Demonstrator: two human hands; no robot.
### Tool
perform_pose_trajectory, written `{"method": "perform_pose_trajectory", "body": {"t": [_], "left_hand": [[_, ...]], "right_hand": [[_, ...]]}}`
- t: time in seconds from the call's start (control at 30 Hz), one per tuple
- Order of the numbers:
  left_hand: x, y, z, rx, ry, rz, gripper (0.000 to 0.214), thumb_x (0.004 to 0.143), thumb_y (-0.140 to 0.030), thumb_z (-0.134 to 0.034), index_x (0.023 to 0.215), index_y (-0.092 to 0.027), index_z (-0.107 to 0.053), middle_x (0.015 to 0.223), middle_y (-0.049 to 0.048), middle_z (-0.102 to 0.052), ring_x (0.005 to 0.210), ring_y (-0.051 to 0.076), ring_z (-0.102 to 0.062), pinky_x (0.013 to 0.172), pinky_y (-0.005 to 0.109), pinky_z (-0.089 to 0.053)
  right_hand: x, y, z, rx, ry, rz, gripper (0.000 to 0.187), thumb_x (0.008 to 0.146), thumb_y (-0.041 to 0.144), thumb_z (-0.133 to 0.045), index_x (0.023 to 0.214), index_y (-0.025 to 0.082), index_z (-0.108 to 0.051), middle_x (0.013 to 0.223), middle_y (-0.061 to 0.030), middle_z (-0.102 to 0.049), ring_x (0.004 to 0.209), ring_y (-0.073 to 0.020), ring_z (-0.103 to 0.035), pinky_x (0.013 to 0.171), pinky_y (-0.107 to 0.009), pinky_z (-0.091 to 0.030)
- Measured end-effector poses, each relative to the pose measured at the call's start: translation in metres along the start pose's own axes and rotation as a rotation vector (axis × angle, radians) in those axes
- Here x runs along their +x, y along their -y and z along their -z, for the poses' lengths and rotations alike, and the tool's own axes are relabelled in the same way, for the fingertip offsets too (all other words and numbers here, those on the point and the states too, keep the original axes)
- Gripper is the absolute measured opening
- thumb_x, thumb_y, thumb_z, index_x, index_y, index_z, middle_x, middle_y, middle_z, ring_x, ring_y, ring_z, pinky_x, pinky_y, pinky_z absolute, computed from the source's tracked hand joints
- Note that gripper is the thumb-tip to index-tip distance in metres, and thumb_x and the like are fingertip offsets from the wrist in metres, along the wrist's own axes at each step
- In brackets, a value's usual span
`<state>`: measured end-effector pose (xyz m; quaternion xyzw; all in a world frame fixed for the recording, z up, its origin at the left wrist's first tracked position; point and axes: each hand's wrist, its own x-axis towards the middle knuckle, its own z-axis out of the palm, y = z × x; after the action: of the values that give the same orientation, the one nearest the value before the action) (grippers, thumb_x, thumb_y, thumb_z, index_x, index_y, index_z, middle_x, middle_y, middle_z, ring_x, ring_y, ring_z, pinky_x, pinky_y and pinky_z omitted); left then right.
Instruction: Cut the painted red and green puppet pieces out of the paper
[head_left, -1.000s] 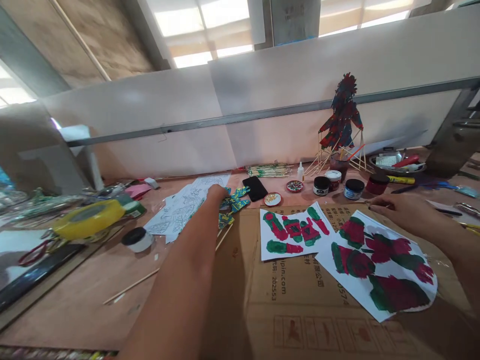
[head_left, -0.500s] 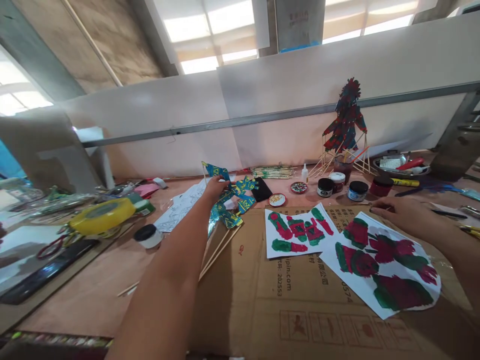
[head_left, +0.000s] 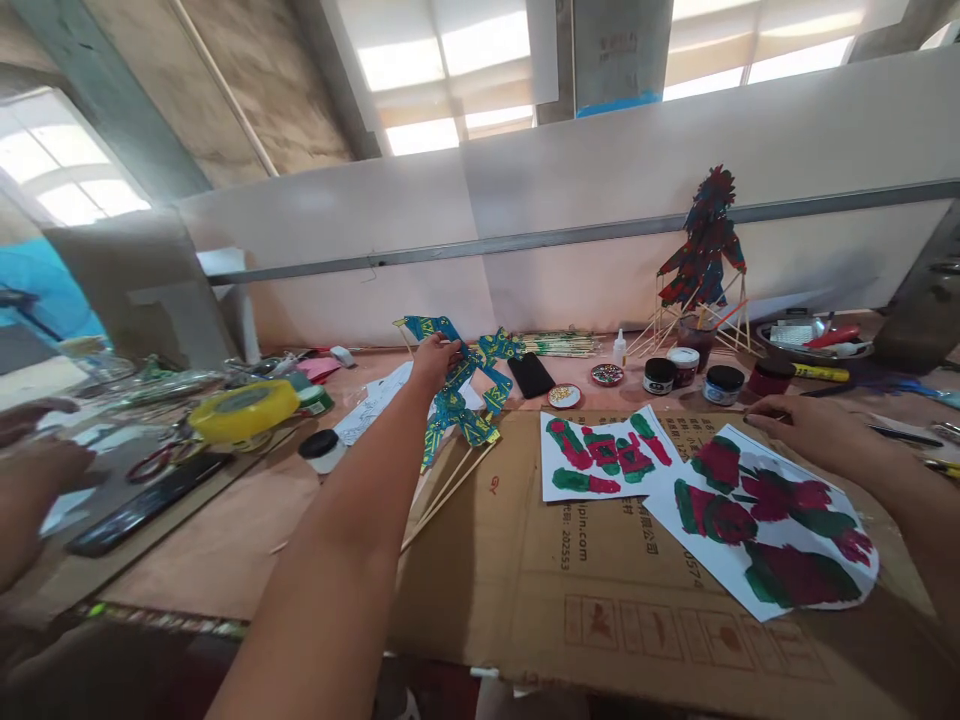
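My left hand [head_left: 436, 362] is reached out over the table, its fingers closed on a blue-and-yellow painted paper puppet [head_left: 453, 408]. The puppet has jointed limbs, and thin wooden sticks [head_left: 448, 500] run from it down onto the cardboard. My forearm hides part of it. At the right, my right hand [head_left: 787, 418] rests flat, fingers outstretched and apparently holding nothing, at the far edge of the cardboard [head_left: 517, 560]. Just beside it lies a white sheet with red-and-green painted shapes [head_left: 806, 585]. A smaller painted sheet [head_left: 604, 455] overlaps that one on the left.
Paint jars [head_left: 724, 384], a phone [head_left: 531, 375], a dish of beads [head_left: 564, 396] and a glue bottle [head_left: 619, 347] stand beyond the cardboard. Behind them is a dark red-blue puppet [head_left: 705, 245] on sticks. Left are a yellow tape roll [head_left: 244, 410] and another person's hands [head_left: 41, 470].
The view has swung a little to the left. The puppet's limbs sit slightly differently beneath my left hand. Another person's hands have come further into view at the left edge.
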<state>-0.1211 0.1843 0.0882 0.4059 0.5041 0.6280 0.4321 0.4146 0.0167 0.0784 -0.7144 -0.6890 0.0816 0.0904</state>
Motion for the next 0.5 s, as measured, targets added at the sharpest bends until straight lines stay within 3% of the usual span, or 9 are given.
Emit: {"method": "perform_pose_trajectory", "body": {"t": [0.2, 0.5], "left_hand": [[-0.005, -0.006, 0.001, -0.078, 0.036, 0.009, 0.007, 0.091, -0.011, -0.071, 0.091, -0.018, -0.069, 0.072, 0.0022, -0.074, 0.061, 0.012, -0.069, 0.062, 0.020, -0.055], [0.003, -0.013, 0.006, -0.206, 0.019, -0.022, 0.013, 0.103, -0.019, -0.060, 0.107, -0.021, -0.073, 0.074, 0.0028, -0.076, 0.072, 0.017, -0.076, 0.064, 0.025, -0.057]], "right_hand": [[0.001, -0.003, -0.003, -0.043, -0.057, 0.001, 0.043, 0.090, 0.058, -0.048, 0.098, 0.025, -0.074, 0.099, -0.0202, -0.078, 0.091, -0.0448, -0.072, 0.079, -0.054, -0.054], [-0.001, 0.001, -0.005, -0.025, -0.044, 0.002, 0.047, 0.090, 0.060, -0.046, 0.097, 0.025, -0.075, 0.104, -0.0202, -0.078, 0.099, -0.0472, -0.071, 0.086, -0.056, -0.054]]}}
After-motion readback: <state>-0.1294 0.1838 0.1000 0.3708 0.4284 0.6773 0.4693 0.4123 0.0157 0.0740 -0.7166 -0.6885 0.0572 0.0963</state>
